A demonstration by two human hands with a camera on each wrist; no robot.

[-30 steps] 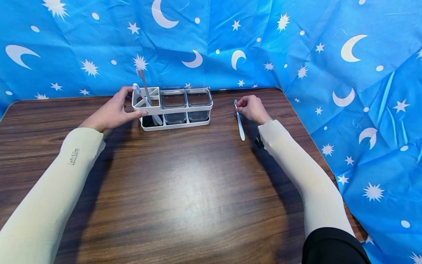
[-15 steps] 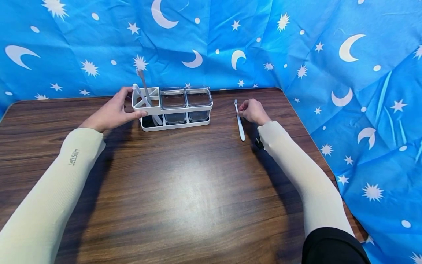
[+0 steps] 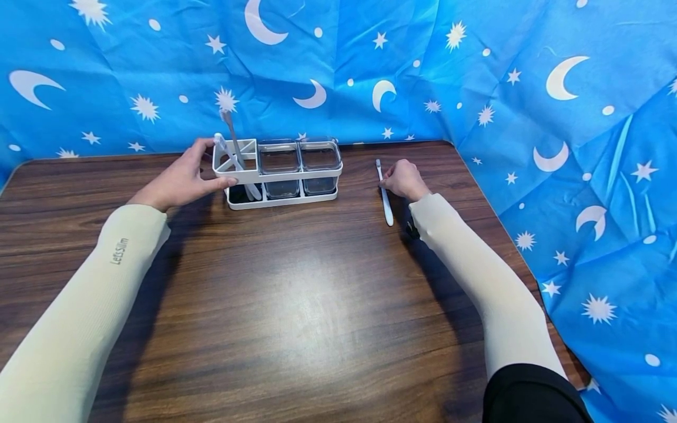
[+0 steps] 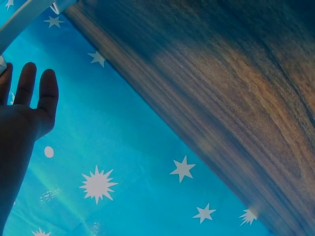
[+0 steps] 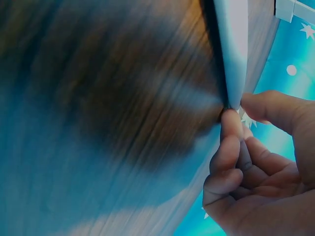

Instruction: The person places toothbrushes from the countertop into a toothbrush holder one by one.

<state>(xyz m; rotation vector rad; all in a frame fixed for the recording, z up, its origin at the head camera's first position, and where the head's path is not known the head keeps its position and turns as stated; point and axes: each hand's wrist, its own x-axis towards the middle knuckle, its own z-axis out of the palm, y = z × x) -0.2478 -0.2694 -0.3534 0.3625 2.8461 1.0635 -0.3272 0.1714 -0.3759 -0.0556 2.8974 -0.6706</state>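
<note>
A white toothbrush holder (image 3: 280,176) stands near the table's back edge. My left hand (image 3: 182,179) grips its left end, thumb along the front and fingers behind. In the left wrist view, the fingers of that hand (image 4: 37,105) show beside a pale bar of the holder (image 4: 22,22). A grey toothbrush (image 3: 233,132) and a white toothbrush (image 3: 220,143) lean in its divided left section. To the right, another white toothbrush (image 3: 386,207) lies on the table, bristle end away from me. My right hand (image 3: 406,178) pinches it between thumb and forefinger, its other fingers curled in the right wrist view.
Two clear square cups (image 3: 279,157) sit side by side in the holder. The wooden table (image 3: 296,294) ends at a blue curtain (image 3: 349,59) printed with moons and stars, behind and along the right side.
My right hand has moved slightly toward me along the toothbrush, from its head end toward the handle. The left hand and the holder have stayed in place.
</note>
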